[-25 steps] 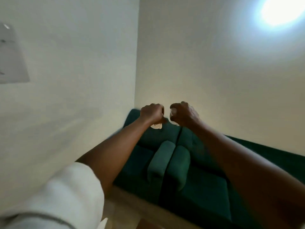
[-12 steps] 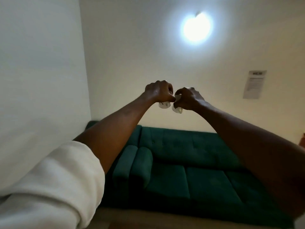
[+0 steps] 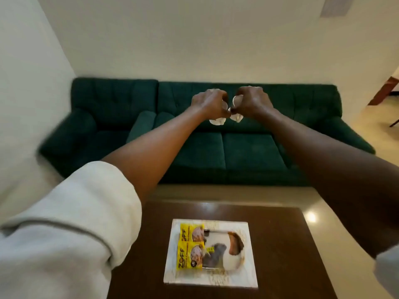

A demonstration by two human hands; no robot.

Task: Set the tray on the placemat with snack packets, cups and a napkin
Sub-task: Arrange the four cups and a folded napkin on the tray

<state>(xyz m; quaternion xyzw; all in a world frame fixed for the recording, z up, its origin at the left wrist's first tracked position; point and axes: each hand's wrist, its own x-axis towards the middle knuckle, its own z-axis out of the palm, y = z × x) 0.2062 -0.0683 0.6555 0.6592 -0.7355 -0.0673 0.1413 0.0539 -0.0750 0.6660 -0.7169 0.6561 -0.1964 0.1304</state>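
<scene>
My left hand (image 3: 207,104) and my right hand (image 3: 252,102) are stretched out in front of me, knuckles nearly touching, high over the sofa. Each grips a small white cup: the left cup (image 3: 218,121) pokes out under the left fist and the right cup (image 3: 236,118) under the right one. Far below them, on the dark brown table (image 3: 280,244), lies a white placemat (image 3: 210,281). A tray (image 3: 234,258) sits on it, blurred. Two yellow snack packets (image 3: 190,247) lie side by side in the tray's left part. No napkin can be made out.
A dark green sofa (image 3: 108,108) fills the wall behind the table, with a strip of pale floor (image 3: 216,192) between them. A white wall closes the left side. Wooden furniture (image 3: 386,89) shows at the right edge, and a paper sheet (image 3: 336,5) hangs on the wall.
The view has swung down from the wall and lamp, so the table, placemat and tray have come into sight. Both hands stay together, still gripping the cups.
</scene>
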